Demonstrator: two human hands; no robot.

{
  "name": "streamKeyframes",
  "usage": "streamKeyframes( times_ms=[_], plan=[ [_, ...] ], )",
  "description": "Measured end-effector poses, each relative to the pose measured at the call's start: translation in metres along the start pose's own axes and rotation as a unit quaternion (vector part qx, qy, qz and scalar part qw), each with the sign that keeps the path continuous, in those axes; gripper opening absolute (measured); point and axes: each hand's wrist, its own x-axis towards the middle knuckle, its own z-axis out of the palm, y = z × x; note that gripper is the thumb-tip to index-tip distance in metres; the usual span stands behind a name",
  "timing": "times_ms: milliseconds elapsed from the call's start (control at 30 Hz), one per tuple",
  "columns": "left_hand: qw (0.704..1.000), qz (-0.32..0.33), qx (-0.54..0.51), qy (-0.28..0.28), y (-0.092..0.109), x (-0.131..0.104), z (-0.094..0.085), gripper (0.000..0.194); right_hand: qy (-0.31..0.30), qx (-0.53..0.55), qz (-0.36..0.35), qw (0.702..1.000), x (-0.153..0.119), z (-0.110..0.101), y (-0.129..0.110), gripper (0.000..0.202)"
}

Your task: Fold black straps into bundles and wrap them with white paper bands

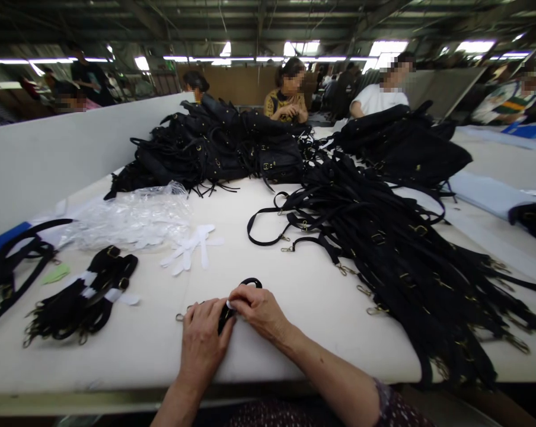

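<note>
Near the front edge of the worktop [294, 279], about midway along it, both hands work on one folded black strap [236, 299]. The left hand [203, 344] lies palm down over the strap's near part, fingers curled together and pressing it to the surface; a brass clip [179, 316] shows just past its knuckles on the left. The right hand [259, 309] meets it from the right, thumb and forefinger pinched together on a small white band [230, 305] at the strap's middle, the other fingers bent close beside them. The strap's looped end pokes out beyond the right hand's fingertips, toward the middle of the worktop.

Toward the left front corner lies a bundle of straps with white bands [83, 293], brass clips at its near end. Beyond the hands, loose white paper strips [190, 248] are scattered, and behind them, toward the left edge, sits a heap of clear plastic bags [130, 216]. A large pile of loose black straps [396, 249] fills the right side and hangs over the front edge. Black bags [214, 148] are heaped at the far edge, where other people sit.
</note>
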Motion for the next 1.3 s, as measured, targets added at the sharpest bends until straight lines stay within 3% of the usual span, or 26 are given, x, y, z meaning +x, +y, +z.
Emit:
streamKeyframes(
  times_ms=[300, 433, 533, 667, 767, 867, 1033, 1133, 1233, 1300],
  plan=[
    [1.000, -0.025, -0.015, -0.002, 0.000, 0.006, 0.000, 0.028, -0.007, -0.164, -0.077, 0.983, -0.010, -0.004, 0.002, 0.014],
    [0.999, -0.030, -0.025, 0.001, 0.001, 0.009, -0.001, 0.017, 0.029, -0.175, -0.123, 0.976, -0.013, -0.006, 0.002, 0.015],
    [0.999, -0.019, -0.024, 0.010, 0.001, 0.010, -0.003, 0.018, 0.067, -0.186, -0.175, 0.964, -0.017, -0.010, 0.001, 0.014],
    [0.999, -0.015, -0.031, 0.003, -0.002, 0.009, -0.002, 0.024, 0.070, -0.206, -0.253, 0.943, -0.023, -0.022, -0.002, 0.017],
    [0.997, -0.050, -0.063, -0.015, -0.003, 0.011, -0.002, 0.028, 0.073, -0.213, -0.284, 0.932, -0.027, -0.035, -0.005, 0.020],
    [0.979, -0.131, -0.151, -0.034, 0.000, 0.018, -0.008, 0.029, 0.050, -0.233, -0.313, 0.920, -0.032, -0.043, -0.009, 0.024],
    [0.890, -0.234, -0.389, -0.042, 0.018, 0.030, -0.028, 0.043, -0.013, -0.188, -0.295, 0.937, -0.038, -0.047, -0.020, 0.030],
    [0.794, -0.292, -0.532, -0.035, 0.031, 0.033, -0.039, 0.054, -0.027, -0.137, -0.307, 0.942, -0.038, -0.054, -0.022, 0.028],
    [0.677, -0.346, -0.647, -0.056, 0.038, 0.032, -0.046, 0.060, 0.005, -0.102, -0.318, 0.943, -0.038, -0.066, -0.013, 0.024],
    [0.622, -0.356, -0.694, -0.069, 0.040, 0.030, -0.045, 0.060, 0.029, -0.097, -0.316, 0.943, -0.039, -0.072, -0.005, 0.024]
  ],
)
